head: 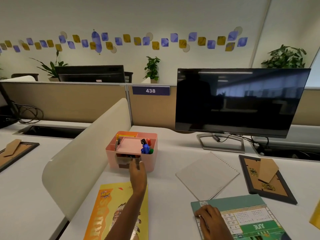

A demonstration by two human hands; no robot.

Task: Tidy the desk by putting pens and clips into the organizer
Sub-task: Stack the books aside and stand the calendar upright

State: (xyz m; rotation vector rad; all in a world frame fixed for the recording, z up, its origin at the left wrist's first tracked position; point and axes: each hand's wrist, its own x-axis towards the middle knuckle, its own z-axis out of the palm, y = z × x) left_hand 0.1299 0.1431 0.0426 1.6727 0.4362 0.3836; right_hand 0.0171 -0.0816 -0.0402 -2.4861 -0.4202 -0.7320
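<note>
Desk [166, 191], organizer drawer [127, 160] against left fingers [133, 164]

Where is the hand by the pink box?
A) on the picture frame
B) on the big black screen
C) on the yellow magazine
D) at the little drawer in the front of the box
D: the left hand reaches to the pink organizer, and its fingertips hold the small drawer in the organizer's front.

— What of the person shows?
— The left hand [137, 173] with a slim, bare forearm running to the near edge; near right, the right hand [209, 217] and its wrist.
— Clothing?
— Both bare throughout.
</note>
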